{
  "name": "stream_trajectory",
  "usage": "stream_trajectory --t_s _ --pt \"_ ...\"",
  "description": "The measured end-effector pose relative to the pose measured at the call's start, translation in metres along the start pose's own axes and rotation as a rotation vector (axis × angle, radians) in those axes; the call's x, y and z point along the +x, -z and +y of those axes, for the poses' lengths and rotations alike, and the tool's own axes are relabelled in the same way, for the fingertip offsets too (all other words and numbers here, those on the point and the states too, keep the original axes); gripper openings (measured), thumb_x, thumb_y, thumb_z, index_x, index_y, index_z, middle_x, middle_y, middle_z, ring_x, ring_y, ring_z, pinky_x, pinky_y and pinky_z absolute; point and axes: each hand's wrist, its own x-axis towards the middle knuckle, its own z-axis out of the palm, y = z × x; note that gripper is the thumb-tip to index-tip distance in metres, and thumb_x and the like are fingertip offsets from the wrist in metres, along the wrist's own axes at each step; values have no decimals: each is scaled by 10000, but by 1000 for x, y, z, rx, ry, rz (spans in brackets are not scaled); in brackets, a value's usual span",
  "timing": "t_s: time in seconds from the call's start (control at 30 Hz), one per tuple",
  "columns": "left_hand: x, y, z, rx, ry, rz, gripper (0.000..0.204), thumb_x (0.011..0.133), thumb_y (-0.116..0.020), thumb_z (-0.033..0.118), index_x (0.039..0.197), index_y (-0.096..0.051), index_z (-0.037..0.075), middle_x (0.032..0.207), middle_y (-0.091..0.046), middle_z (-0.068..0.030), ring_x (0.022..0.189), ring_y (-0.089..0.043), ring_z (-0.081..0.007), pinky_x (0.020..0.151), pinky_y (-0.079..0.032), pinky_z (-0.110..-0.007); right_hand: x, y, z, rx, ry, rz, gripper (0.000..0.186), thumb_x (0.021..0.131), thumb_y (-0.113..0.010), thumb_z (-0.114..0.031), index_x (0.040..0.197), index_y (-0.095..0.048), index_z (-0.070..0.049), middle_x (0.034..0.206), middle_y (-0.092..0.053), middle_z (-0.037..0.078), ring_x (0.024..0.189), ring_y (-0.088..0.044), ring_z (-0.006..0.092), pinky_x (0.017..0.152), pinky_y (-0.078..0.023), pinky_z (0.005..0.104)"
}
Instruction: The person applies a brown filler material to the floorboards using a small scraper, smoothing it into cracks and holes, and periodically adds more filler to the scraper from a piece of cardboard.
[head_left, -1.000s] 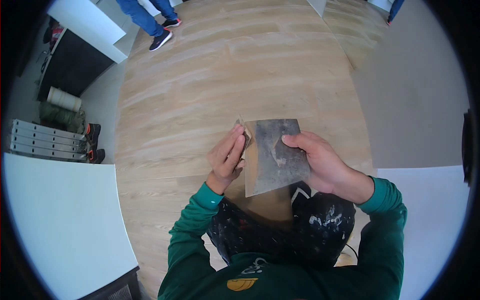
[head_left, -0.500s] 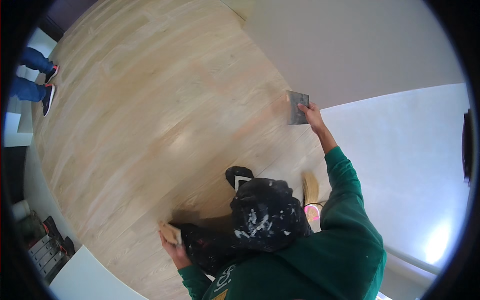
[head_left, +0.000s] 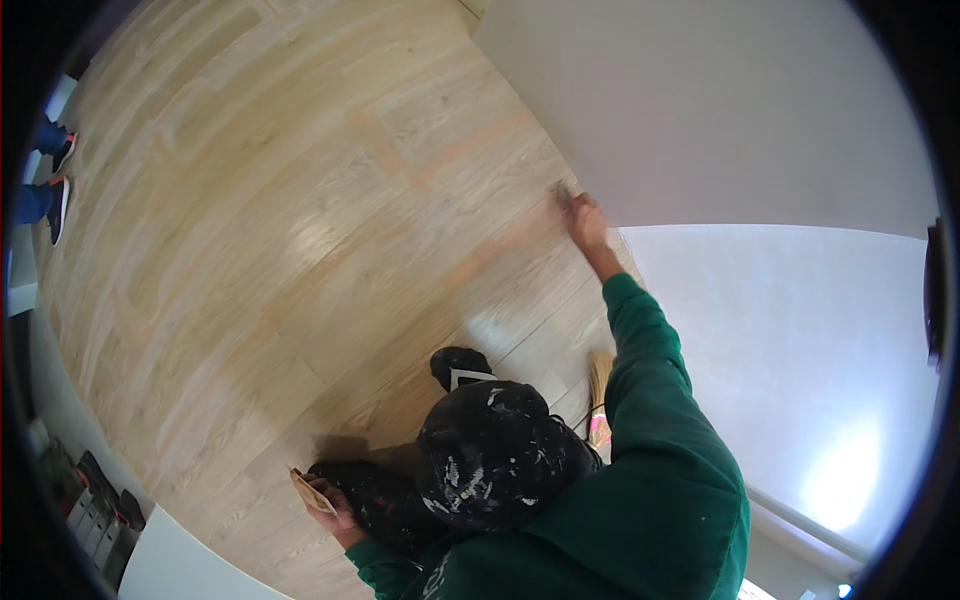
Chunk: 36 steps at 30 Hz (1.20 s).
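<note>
My right hand (head_left: 588, 222) reaches forward, low over the wood-plank floor (head_left: 330, 260) near the foot of the grey wall. Its fingers are closed on a flat dark-grey spreader blade (head_left: 563, 195), now turned nearly edge-on and blurred. Pinkish-tan filler streaks mark plank joints left of the blade. Down at the lower left, beside my dark-clothed leg (head_left: 375, 505), my left hand (head_left: 337, 517) grips a flat tan piece (head_left: 314, 494), tilted. I cannot tell exactly what that piece is. The thumb and fingers are wrapped around its edge.
A grey wall (head_left: 700, 110) and a shiny white panel (head_left: 760, 330) bound the right side. Near my right sleeve lies a straw broom (head_left: 599, 385). Another person's legs and dark shoes (head_left: 60, 210) stand at the far left. A white edge (head_left: 190, 560) and dark tools sit lower left.
My right hand has moved left, and its spreader has turned from face-on to nearly edge-on. The left hand sits slightly lower and left, its tan piece tilted differently. The whole view has shifted.
</note>
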Motion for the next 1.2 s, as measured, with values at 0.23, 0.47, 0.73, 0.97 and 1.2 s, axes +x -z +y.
stream_trajectory --t_s 0.23,0.47,0.73,0.97,1.2 --pt "1 17 10 159 -80 24 387 1033 -351 161 1395 -424 43 1250 -560 -148 1002 -616 -242 742 -565 -312 3 34 -17 56 -53 -44 189 891 -558 -137 970 -662 0 998 -633 171 886 -624 406 758 -517 481" --pt "3 10 5 474 -98 -55 417 1032 -343 130 1428 -371 3 1291 -538 -151 1089 -577 -216 914 -501 -256 24 31 4 -97 -178 -38 225 912 -519 -184 948 -653 -7 1059 -629 178 888 -637 412 750 -529 505" --pt "2 -1 -4 458 -218 165 368 1028 -360 148 1359 -444 12 1227 -572 -157 1029 -601 -219 850 -553 -296 24 11 14 -114 -129 -22 185 864 -524 -119 976 -655 -52 1067 -622 189 891 -638 422 761 -529 513" --pt "1 -3 -5 97 -41 42 358 1029 -370 191 1339 -479 49 1170 -604 -142 939 -633 -227 776 -591 -309 18 19 -9 -69 -77 -182 240 875 -502 -115 1047 -665 -74 1152 -613 131 1009 -625 360 843 -524 462" --pt "-1 -3 -1 189 -83 181 390 1032 -374 271 1345 -477 63 1186 -605 -137 945 -641 -243 729 -596 -337 31 12 15 -135 -51 -84 238 878 -533 -145 1059 -667 -67 1052 -641 171 923 -637 397 758 -528 493"
